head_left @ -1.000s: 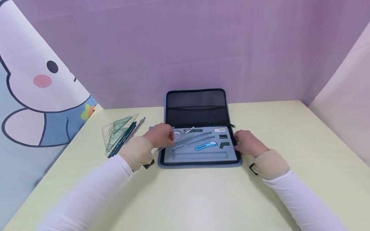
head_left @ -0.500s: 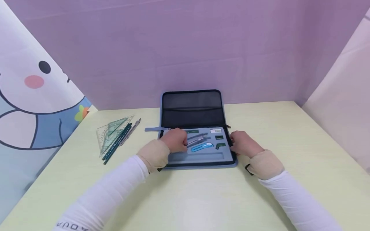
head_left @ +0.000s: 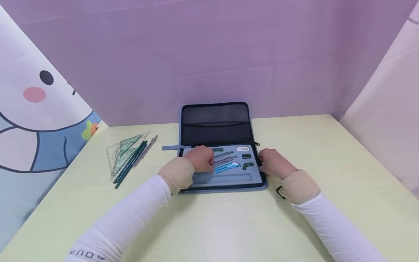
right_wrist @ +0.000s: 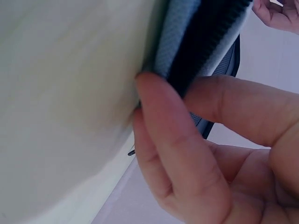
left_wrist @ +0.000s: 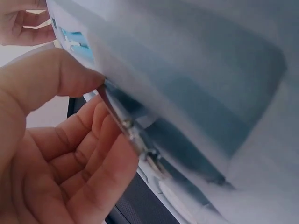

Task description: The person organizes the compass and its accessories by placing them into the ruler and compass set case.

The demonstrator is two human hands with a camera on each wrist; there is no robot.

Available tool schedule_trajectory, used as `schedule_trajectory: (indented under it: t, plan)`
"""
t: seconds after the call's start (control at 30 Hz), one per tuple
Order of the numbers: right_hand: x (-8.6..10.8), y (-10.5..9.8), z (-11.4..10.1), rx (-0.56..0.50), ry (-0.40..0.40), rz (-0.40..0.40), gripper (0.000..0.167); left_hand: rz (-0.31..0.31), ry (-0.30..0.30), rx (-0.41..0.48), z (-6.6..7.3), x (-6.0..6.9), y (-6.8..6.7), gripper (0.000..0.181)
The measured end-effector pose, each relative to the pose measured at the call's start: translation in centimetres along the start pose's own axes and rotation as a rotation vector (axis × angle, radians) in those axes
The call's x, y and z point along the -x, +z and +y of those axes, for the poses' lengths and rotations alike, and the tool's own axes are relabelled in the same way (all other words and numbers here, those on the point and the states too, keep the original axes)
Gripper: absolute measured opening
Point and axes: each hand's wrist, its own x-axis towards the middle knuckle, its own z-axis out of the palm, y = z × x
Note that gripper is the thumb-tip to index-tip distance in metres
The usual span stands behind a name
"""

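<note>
An unzipped zip case (head_left: pixel 214 133) lies on the table, lid leaning back, with a grey foam tray (head_left: pixel 229 178) of shaped slots in its base. Over the tray's left part, my left hand (head_left: pixel 200 159) pinches a metal drawing compass (head_left: pixel 228 159) between thumb and fingers. The compass (left_wrist: pixel 135 144) lies at a slot in the left wrist view; how deep it sits I cannot tell. Just below it in the tray is a light-blue utility knife (head_left: pixel 227 167). My right hand (head_left: pixel 276 163) grips the case's right edge, thumb and fingers on the zipped rim (right_wrist: pixel 180 51).
Left of the case lie clear green set squares (head_left: pixel 126 153), dark green pencils (head_left: pixel 131 165) and a slim metal tool (head_left: pixel 145 151). A white eraser (head_left: pixel 242 149) and small dark green pieces (head_left: pixel 247 166) sit in the tray. A strap (head_left: pixel 171 147) sticks out leftward.
My left hand has moved right from the case's left edge, bringing the compass down to the tray. My right hand stays on the case's edge. The head view has shifted slightly.
</note>
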Motion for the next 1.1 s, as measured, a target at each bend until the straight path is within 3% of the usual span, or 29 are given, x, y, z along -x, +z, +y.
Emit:
schedule_trajectory:
  t: [0.1, 0.53, 1.1]
  plan:
    - [-0.01, -0.02, -0.05, 0.005, -0.001, -0.002, 0.031, -0.023, -0.006, 0.003, -0.17, -0.17, -0.04, 0.004]
    - [0.10, -0.26, -0.11, 0.027, -0.007, -0.013, 0.032, -0.078, -0.031, 0.016, -0.26, -0.39, -0.33, 0.010]
    - [-0.07, -0.12, -0.21, 0.033, 0.015, -0.026, 0.031, -0.027, -0.084, -0.022, 0.36, -0.05, 0.20, 0.014]
